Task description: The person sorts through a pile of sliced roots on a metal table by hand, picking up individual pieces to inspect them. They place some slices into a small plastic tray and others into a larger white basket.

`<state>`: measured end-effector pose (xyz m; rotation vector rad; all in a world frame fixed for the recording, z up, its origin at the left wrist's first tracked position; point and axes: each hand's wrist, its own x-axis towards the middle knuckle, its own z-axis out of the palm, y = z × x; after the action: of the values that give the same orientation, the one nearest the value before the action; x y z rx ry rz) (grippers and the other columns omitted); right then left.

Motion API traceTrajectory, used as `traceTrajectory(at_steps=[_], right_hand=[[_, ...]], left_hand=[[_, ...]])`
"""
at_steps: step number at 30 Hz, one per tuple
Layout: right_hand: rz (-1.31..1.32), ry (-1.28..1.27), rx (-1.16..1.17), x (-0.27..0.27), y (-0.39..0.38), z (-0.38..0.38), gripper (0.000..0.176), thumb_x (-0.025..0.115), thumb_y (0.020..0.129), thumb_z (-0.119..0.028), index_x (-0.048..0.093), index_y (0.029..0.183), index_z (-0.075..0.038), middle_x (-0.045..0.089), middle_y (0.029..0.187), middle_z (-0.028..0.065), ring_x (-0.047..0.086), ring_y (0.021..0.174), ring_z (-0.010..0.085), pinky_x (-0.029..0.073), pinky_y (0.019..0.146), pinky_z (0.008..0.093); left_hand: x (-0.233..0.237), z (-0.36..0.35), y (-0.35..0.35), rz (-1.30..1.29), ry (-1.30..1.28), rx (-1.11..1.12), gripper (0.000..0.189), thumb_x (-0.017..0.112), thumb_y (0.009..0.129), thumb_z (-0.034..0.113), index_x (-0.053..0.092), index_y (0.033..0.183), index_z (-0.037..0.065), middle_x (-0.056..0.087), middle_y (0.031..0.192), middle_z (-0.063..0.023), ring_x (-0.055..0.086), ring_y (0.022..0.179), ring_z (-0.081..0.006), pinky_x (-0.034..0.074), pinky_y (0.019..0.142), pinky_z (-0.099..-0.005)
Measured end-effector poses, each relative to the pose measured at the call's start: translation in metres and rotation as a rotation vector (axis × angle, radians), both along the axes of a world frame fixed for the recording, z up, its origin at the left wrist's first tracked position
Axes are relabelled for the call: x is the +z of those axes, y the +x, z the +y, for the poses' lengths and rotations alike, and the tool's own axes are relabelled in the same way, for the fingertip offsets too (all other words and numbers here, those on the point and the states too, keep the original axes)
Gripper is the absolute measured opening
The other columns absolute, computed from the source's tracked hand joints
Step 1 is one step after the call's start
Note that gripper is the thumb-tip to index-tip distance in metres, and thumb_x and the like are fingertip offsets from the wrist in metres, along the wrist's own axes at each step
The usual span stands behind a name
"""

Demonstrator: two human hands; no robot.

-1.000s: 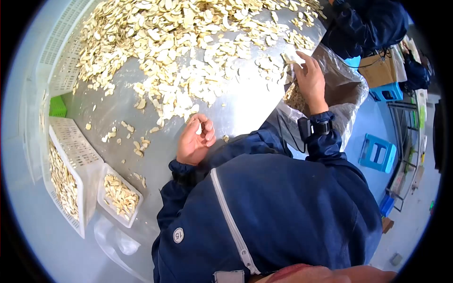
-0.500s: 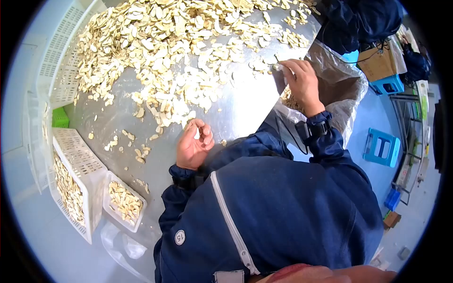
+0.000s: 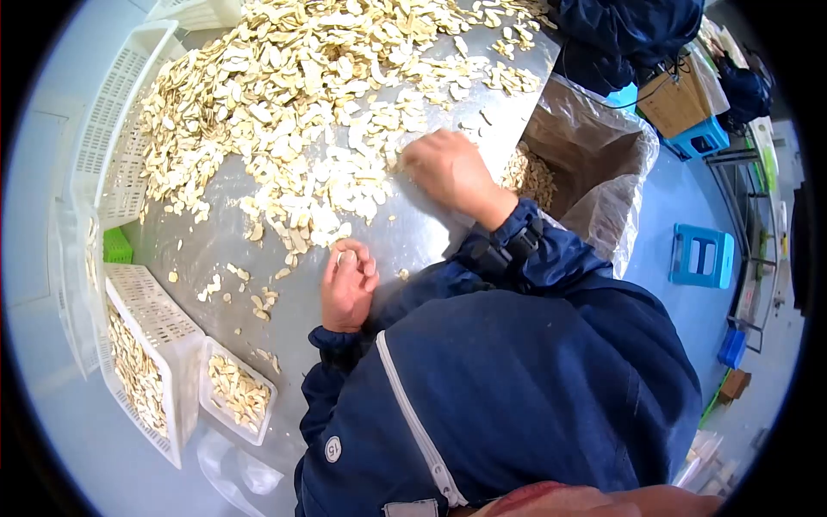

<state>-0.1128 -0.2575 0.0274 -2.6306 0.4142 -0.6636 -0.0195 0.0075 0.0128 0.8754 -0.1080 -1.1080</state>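
Observation:
Pale flat slices (image 3: 301, 95) lie in a wide heap on the metal table (image 3: 250, 293). At the heap's near edge is my left hand (image 3: 349, 284), its fingers curled around a small pale slice. My right hand (image 3: 448, 168) is over the right side of the heap, palm down; its fingertips are blurred, and whether they hold anything is hidden. Right of the table, a box lined with clear plastic (image 3: 603, 155) holds small pieces at its left side.
White crates (image 3: 164, 319) and a small white tray (image 3: 211, 392) with slices are at the lower left. A green basket (image 3: 117, 246) sits behind them. A blue stool (image 3: 702, 256) stands on the floor at right. Another person's dark sleeve (image 3: 629, 34) is at top right.
My right hand has moved left from the table edge by the lined box to the slices. My left hand stays near the same place, still around a slice. The view has shifted slightly.

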Motion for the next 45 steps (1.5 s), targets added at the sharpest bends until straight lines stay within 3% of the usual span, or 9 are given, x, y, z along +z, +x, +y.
traceTrajectory(at_steps=[5,8,15,16,21,26,32,36,45], right_hand=[[-0.041,0.349,0.560,0.012,0.010,0.070,0.021,0.072,0.096,-0.018,0.073,0.116,-0.011,0.073,0.110,0.0097,0.069,0.102,0.0322,0.057,0.088,0.0421],[-0.068,0.553,0.524,0.009,0.017,0.080,0.026,0.072,0.095,-0.016,0.072,0.121,-0.011,0.073,0.114,0.0100,0.069,0.106,0.0309,0.057,0.091,0.0406],[-0.099,-0.020,0.205,-0.024,-0.015,-0.012,0.017,0.070,0.093,-0.009,0.076,0.109,-0.010,0.072,0.123,0.0121,0.066,0.115,0.0344,0.052,0.099,0.0458],[-0.077,-0.063,0.105,-0.023,-0.021,-0.027,0.015,0.070,0.093,-0.008,0.077,0.106,-0.010,0.072,0.122,0.0123,0.066,0.115,0.0346,0.052,0.099,0.0452],[0.019,-0.015,-0.026,-0.010,0.001,-0.052,0.027,0.071,0.094,-0.012,0.076,0.120,-0.012,0.070,0.129,0.0125,0.063,0.118,0.0355,0.052,0.101,0.0442],[0.031,-0.166,0.004,-0.012,0.054,-0.022,0.036,0.072,0.094,-0.028,0.070,0.129,-0.017,0.067,0.136,0.0088,0.058,0.129,0.0338,0.045,0.108,0.0476],[0.044,0.004,0.160,-0.010,0.042,-0.034,0.022,0.066,0.091,-0.010,0.076,0.110,-0.013,0.075,0.114,0.0083,0.069,0.107,0.0326,0.055,0.092,0.0424],[0.061,0.122,-0.064,0.007,0.020,-0.050,0.039,0.057,0.087,0.004,0.075,0.117,-0.011,0.074,0.119,0.0127,0.070,0.107,0.0368,0.057,0.091,0.0429],[-0.034,0.063,0.409,-0.006,0.062,0.023,0.030,0.070,0.088,-0.008,0.077,0.116,-0.013,0.075,0.115,0.0116,0.069,0.109,0.0338,0.056,0.095,0.0438]], left_hand=[[0.007,-0.002,0.000,-0.316,0.178,0.099,0.017,0.058,0.108,0.013,0.055,0.123,0.006,0.053,0.089,0.0029,0.042,0.066,-0.0027,0.032,0.055,-0.0197],[0.014,0.010,-0.003,-0.367,0.311,0.212,0.012,0.058,0.108,0.014,0.057,0.118,0.006,0.050,0.080,0.0048,0.040,0.062,-0.0022,0.032,0.053,-0.0208],[0.030,0.164,0.030,-0.599,0.927,0.747,0.011,0.067,0.104,0.018,0.060,0.104,0.009,0.048,0.075,0.0069,0.043,0.062,-0.0024,0.033,0.052,-0.0218],[0.008,0.209,0.038,-0.913,0.975,0.850,0.014,0.068,0.104,0.019,0.061,0.103,0.006,0.053,0.078,0.0059,0.044,0.066,-0.0033,0.033,0.055,-0.0213],[0.018,0.307,0.041,-0.924,1.433,0.752,0.025,0.070,0.101,0.017,0.061,0.117,0.000,0.060,0.092,-0.0004,0.052,0.078,-0.0097,0.044,0.068,-0.0239],[0.055,0.185,0.040,-0.841,1.115,0.894,0.032,0.065,0.102,0.012,0.058,0.132,0.002,0.054,0.085,0.0021,0.047,0.069,-0.0046,0.037,0.059,-0.0226],[0.006,0.068,0.012,0.027,-0.005,0.194,0.027,0.053,0.110,0.020,0.057,0.132,0.006,0.041,0.083,0.0063,0.036,0.061,-0.0030,0.028,0.050,-0.0190],[-0.015,0.035,0.007,0.308,-0.197,0.064,0.024,0.047,0.114,0.025,0.058,0.127,0.008,0.044,0.084,0.0040,0.038,0.063,-0.0047,0.027,0.049,-0.0195],[-0.027,0.039,0.016,0.386,-0.253,0.006,0.027,0.040,0.116,0.028,0.058,0.126,0.010,0.048,0.090,-0.0003,0.042,0.065,-0.0075,0.032,0.048,-0.0204]])
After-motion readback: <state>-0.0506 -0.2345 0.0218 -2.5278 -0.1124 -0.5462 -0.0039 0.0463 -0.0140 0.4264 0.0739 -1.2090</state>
